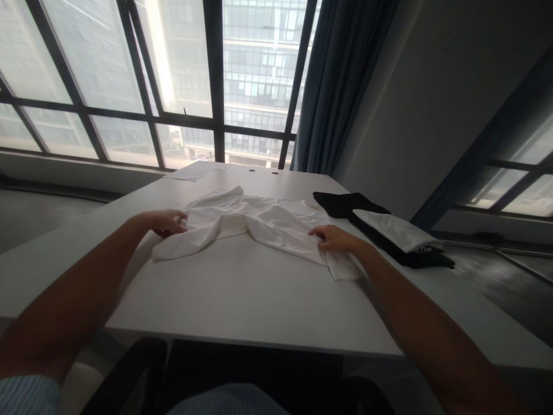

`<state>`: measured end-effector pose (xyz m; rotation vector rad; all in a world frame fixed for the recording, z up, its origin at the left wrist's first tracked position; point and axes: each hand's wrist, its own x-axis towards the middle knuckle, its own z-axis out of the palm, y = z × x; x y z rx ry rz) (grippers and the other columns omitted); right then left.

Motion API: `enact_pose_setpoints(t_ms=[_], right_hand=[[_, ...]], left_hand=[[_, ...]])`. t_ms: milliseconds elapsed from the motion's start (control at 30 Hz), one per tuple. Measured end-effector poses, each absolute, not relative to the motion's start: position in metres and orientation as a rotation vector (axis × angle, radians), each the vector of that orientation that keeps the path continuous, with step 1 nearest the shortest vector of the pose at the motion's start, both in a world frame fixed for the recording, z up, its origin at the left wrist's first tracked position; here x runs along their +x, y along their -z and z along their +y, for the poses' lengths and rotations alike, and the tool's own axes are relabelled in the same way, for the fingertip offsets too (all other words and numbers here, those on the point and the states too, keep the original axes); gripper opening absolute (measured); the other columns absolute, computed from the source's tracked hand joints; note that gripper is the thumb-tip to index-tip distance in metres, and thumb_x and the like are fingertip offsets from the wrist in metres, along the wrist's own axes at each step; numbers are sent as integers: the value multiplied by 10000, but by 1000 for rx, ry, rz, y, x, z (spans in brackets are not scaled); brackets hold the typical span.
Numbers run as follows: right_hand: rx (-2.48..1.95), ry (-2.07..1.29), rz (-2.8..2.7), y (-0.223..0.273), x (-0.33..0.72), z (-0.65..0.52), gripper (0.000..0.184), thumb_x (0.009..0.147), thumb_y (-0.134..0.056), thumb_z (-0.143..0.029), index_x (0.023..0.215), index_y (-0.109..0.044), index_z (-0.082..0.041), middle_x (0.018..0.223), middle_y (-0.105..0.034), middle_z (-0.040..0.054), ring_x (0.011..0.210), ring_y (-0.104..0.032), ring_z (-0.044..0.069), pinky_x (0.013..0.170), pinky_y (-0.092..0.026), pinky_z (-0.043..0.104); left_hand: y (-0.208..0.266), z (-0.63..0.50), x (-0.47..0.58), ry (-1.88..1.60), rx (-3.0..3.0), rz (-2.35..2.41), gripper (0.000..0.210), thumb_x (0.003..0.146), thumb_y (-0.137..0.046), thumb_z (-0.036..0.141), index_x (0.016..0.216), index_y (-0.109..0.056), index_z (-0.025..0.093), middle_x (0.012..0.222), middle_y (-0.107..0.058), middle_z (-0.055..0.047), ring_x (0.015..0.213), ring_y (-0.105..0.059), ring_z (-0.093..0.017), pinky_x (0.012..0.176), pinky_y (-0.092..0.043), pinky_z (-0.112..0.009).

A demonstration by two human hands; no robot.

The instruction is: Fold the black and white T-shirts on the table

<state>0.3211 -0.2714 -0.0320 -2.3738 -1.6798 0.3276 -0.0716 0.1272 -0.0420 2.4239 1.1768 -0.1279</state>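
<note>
A white shirt (276, 218) lies spread and wrinkled across the white table, with a curved opening along its near edge and a sleeve-like part at either side. My left hand (166, 222) is closed on the shirt's left edge, a bit of cloth bunched at the fingertips. At the right side, my right hand (332, 237) pinches the fabric between thumb and fingers. The right near flap of the shirt hangs flat on the table just below that wrist.
To the right on the table (259, 300) lie folded black clothes (345, 203) with a folded white garment (395, 229) on top. Papers (194, 170) rest at the far left corner. Windows and a blue curtain (332, 86) stand beyond. A chair armrest (129, 374) is below the near edge.
</note>
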Motion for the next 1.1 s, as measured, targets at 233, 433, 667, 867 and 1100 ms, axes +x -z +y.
enact_pose_setpoints(t_ms=[233, 433, 667, 867, 1100], right_hand=[[-2361, 32, -1494, 13, 344, -286, 272, 567, -517, -110, 755, -703, -173, 785, -720, 41, 806, -633, 216, 745, -454, 266], [-2181, -242, -1302, 0, 361, -311, 99, 590, -554, -252, 616, -628, -191, 629, -596, 1, 684, -547, 179, 644, -427, 271], [-2081, -984, -1330, -14, 359, -334, 567, 599, -835, -602, 940, -786, -152, 853, -723, 62, 746, -625, 184, 724, -518, 312], [-2249, -653, -1228, 26, 371, -307, 584, 707, -771, -680, 979, -796, -164, 993, -779, 118, 869, -701, 243, 789, -556, 332], [-2392, -309, -1339, 48, 374, -288, 352, 784, -767, -464, 987, -799, -178, 1016, -791, 89, 923, -716, 242, 864, -548, 307]], left_hand=[[25, 108, -70, 217, 2248, 1204, 951, 517, -787, 219, 1450, -608, 192, 1280, -687, -181, 996, -712, -301, 674, -587, -244], [11, 133, -108, 105, 2090, 1139, 789, 624, -772, 280, 1398, -649, 186, 1002, -775, -90, 825, -723, -259, 681, -600, -293], [13, 149, -102, -114, 2620, 1413, 646, 735, -817, 379, 1308, -699, 105, 1144, -758, -140, 1004, -686, -290, 901, -548, -365], [47, 113, -55, -185, 2934, 1299, 656, 942, -514, 610, 1455, -595, 209, 1477, -588, -166, 1312, -555, -378, 1067, -445, -508], [65, 103, -35, -407, 2882, 1197, 471, 857, -570, 461, 1193, -768, 197, 1285, -720, -140, 1196, -650, -357, 1001, -499, -423]])
